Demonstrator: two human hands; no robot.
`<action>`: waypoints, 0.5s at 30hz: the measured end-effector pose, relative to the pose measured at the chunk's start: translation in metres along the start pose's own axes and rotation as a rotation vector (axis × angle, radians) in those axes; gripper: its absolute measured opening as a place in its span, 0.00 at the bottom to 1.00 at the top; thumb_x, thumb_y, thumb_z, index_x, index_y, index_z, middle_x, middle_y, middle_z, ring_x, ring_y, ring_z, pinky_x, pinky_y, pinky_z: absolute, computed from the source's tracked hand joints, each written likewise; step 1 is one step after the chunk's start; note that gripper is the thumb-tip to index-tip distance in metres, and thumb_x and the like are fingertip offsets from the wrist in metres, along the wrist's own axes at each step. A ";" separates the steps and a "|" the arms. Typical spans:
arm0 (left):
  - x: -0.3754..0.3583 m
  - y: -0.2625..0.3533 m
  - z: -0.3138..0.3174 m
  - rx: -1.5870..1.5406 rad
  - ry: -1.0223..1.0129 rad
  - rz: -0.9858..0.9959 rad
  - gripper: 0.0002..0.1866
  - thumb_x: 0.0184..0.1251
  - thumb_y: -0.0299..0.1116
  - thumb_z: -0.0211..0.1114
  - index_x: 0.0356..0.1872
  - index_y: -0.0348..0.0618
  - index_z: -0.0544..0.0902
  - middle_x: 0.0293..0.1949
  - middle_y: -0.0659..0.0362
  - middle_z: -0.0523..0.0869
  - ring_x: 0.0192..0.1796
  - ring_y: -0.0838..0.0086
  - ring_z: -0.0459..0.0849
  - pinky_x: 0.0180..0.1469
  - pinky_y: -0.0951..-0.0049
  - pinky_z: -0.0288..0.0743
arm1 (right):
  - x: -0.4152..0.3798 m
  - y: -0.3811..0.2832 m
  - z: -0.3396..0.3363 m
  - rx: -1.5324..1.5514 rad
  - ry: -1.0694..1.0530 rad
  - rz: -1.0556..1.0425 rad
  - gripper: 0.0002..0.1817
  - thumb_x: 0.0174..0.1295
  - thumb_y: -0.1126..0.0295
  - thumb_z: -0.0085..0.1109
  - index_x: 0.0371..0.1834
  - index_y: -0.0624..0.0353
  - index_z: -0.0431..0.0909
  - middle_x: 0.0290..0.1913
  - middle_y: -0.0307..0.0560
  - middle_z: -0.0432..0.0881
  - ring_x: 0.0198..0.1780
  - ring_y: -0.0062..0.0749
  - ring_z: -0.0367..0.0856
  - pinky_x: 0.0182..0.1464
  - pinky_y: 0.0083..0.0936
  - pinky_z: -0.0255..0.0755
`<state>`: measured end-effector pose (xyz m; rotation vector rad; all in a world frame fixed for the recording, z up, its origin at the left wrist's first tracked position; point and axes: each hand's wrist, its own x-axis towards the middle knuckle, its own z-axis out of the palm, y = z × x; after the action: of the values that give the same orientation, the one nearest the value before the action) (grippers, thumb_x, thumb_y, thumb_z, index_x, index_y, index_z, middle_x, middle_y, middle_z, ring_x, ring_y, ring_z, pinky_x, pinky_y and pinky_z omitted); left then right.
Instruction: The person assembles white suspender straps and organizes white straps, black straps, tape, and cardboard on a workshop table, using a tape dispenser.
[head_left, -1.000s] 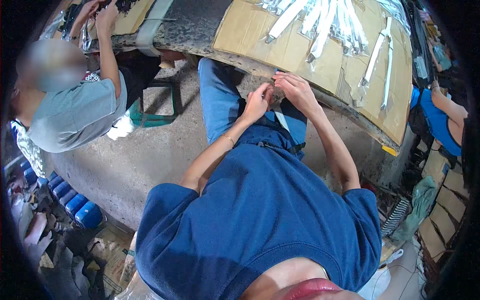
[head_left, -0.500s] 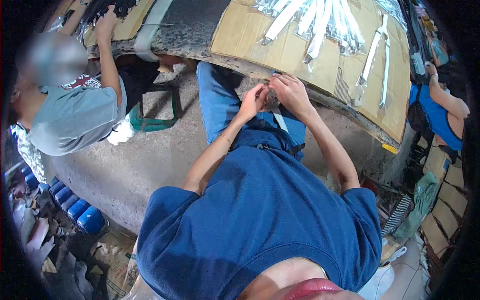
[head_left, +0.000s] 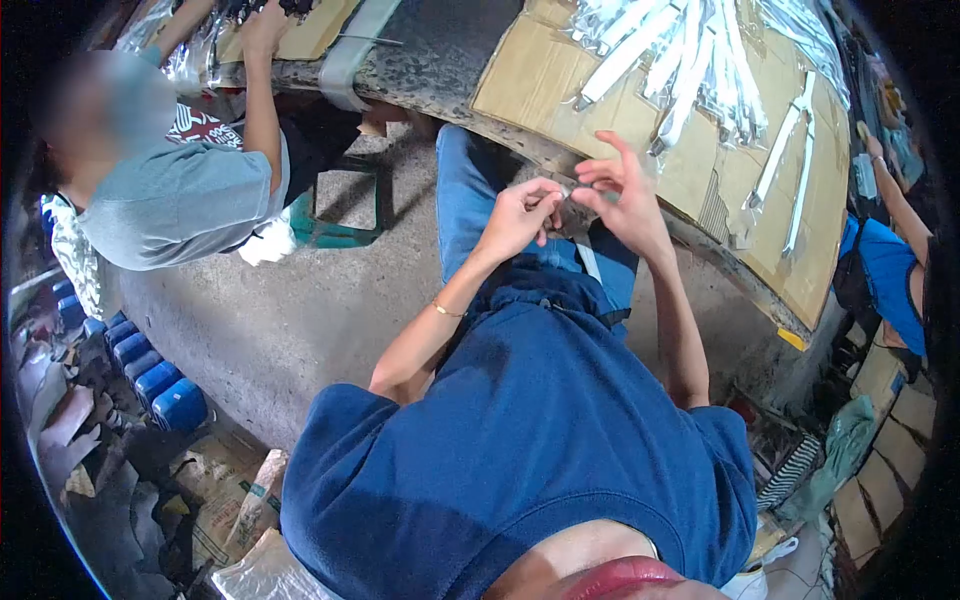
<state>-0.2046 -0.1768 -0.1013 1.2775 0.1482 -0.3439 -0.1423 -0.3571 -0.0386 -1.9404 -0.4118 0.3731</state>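
My left hand is over my lap near the table edge, its thumb and fingertips pinched on something too small to make out. Just to its right, my right hand is raised with its fingers spread apart, holding nothing visible. A narrow white strip lies over my jeans below the hands. Beyond them, cardboard on the table bears a fan of white straps in clear plastic. A separate white strap lies to the right of that bundle.
A person in a grey shirt works at the table on the left, by a green stool. Another person in blue is at far right. Blue containers and scraps lie at lower left.
My right hand has opened and drawn apart from my left, which stays pinched. The view has shifted, so the table and the person in grey appear further right.
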 end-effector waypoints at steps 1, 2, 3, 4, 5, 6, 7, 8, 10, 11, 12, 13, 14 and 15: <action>-0.001 0.013 0.001 0.004 0.019 0.015 0.09 0.78 0.32 0.53 0.47 0.39 0.78 0.26 0.59 0.84 0.18 0.82 0.77 0.19 0.83 0.68 | 0.001 -0.011 0.005 0.034 -0.024 0.025 0.42 0.57 0.75 0.70 0.73 0.53 0.57 0.45 0.46 0.85 0.47 0.31 0.84 0.54 0.30 0.76; 0.000 0.021 0.001 0.011 0.017 0.023 0.09 0.78 0.32 0.53 0.47 0.39 0.78 0.26 0.59 0.84 0.18 0.82 0.77 0.19 0.83 0.68 | 0.002 -0.020 0.010 0.019 0.003 -0.026 0.40 0.57 0.77 0.69 0.72 0.54 0.58 0.41 0.46 0.85 0.44 0.31 0.84 0.52 0.30 0.77; 0.001 0.027 0.000 0.037 0.024 0.037 0.09 0.78 0.32 0.53 0.47 0.39 0.78 0.26 0.59 0.84 0.18 0.82 0.77 0.19 0.83 0.68 | 0.005 -0.024 0.014 0.017 0.026 -0.049 0.39 0.58 0.78 0.67 0.72 0.55 0.59 0.39 0.46 0.85 0.43 0.32 0.85 0.51 0.30 0.77; 0.003 0.032 -0.001 0.062 0.031 0.049 0.09 0.78 0.33 0.53 0.48 0.39 0.78 0.26 0.59 0.84 0.18 0.82 0.78 0.19 0.83 0.68 | 0.008 -0.027 0.018 0.014 0.048 -0.071 0.38 0.58 0.80 0.66 0.72 0.56 0.59 0.38 0.47 0.85 0.41 0.33 0.85 0.49 0.31 0.78; 0.005 0.037 -0.003 0.086 0.045 0.042 0.09 0.78 0.32 0.54 0.49 0.39 0.78 0.27 0.59 0.84 0.18 0.81 0.78 0.19 0.82 0.70 | 0.010 -0.032 0.018 0.015 0.051 -0.081 0.38 0.58 0.80 0.66 0.72 0.56 0.59 0.38 0.47 0.85 0.41 0.33 0.85 0.49 0.31 0.78; 0.007 0.041 -0.005 0.092 0.046 0.052 0.09 0.78 0.32 0.54 0.49 0.39 0.78 0.27 0.59 0.84 0.18 0.81 0.78 0.19 0.82 0.70 | 0.013 -0.038 0.018 -0.007 0.068 -0.079 0.37 0.59 0.81 0.65 0.71 0.57 0.59 0.36 0.47 0.85 0.40 0.34 0.85 0.48 0.30 0.78; 0.008 0.046 -0.006 0.093 0.026 0.051 0.10 0.77 0.31 0.54 0.51 0.39 0.77 0.27 0.59 0.84 0.19 0.81 0.79 0.20 0.81 0.70 | 0.016 -0.043 0.017 -0.029 0.087 -0.076 0.35 0.59 0.82 0.63 0.70 0.58 0.60 0.35 0.48 0.85 0.39 0.34 0.85 0.47 0.30 0.78; 0.010 0.051 -0.007 0.095 0.005 0.050 0.10 0.77 0.30 0.54 0.53 0.39 0.77 0.27 0.59 0.84 0.19 0.81 0.79 0.20 0.81 0.70 | 0.019 -0.044 0.017 -0.029 0.093 -0.085 0.35 0.59 0.82 0.63 0.70 0.58 0.60 0.35 0.48 0.85 0.39 0.34 0.85 0.47 0.30 0.78; 0.009 0.064 -0.004 0.098 0.014 0.064 0.11 0.77 0.30 0.54 0.54 0.39 0.76 0.26 0.59 0.84 0.19 0.81 0.78 0.20 0.80 0.70 | 0.024 -0.042 0.019 0.011 0.181 -0.156 0.34 0.60 0.82 0.61 0.69 0.59 0.59 0.34 0.48 0.84 0.38 0.33 0.85 0.46 0.29 0.78; 0.009 0.070 -0.003 0.094 0.028 0.072 0.13 0.76 0.30 0.55 0.56 0.39 0.76 0.26 0.59 0.84 0.19 0.80 0.78 0.21 0.80 0.71 | 0.028 -0.040 0.020 0.012 0.188 -0.161 0.34 0.60 0.82 0.61 0.69 0.59 0.59 0.34 0.48 0.84 0.38 0.33 0.85 0.46 0.29 0.78; 0.013 0.071 -0.005 0.099 0.026 0.077 0.13 0.76 0.30 0.55 0.56 0.39 0.76 0.26 0.59 0.84 0.19 0.80 0.78 0.21 0.80 0.71 | 0.033 -0.037 0.021 0.060 0.228 -0.193 0.33 0.61 0.82 0.61 0.69 0.60 0.58 0.33 0.48 0.84 0.38 0.31 0.84 0.46 0.28 0.77; 0.016 0.074 -0.006 0.127 0.099 0.124 0.14 0.74 0.32 0.58 0.56 0.38 0.75 0.24 0.59 0.83 0.19 0.80 0.78 0.21 0.78 0.70 | 0.038 -0.034 0.022 0.107 0.269 -0.226 0.33 0.61 0.82 0.60 0.69 0.61 0.57 0.33 0.48 0.84 0.39 0.30 0.84 0.46 0.26 0.77; 0.020 0.078 -0.007 0.154 0.174 0.173 0.16 0.73 0.33 0.61 0.55 0.37 0.75 0.21 0.59 0.83 0.19 0.80 0.78 0.21 0.76 0.70 | 0.043 -0.031 0.024 0.107 0.272 -0.233 0.33 0.61 0.82 0.60 0.69 0.61 0.57 0.33 0.48 0.84 0.39 0.30 0.84 0.46 0.26 0.77; 0.024 0.085 -0.013 0.377 0.252 0.135 0.18 0.72 0.37 0.63 0.54 0.35 0.78 0.24 0.56 0.86 0.21 0.75 0.80 0.24 0.75 0.72 | 0.049 -0.029 0.025 0.143 0.329 -0.259 0.34 0.61 0.83 0.60 0.69 0.62 0.56 0.33 0.48 0.83 0.39 0.29 0.83 0.46 0.25 0.76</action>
<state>-0.1527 -0.1470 -0.0346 1.6946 0.2170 -0.0940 -0.1130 -0.3037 -0.0247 -1.7422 -0.4012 -0.0832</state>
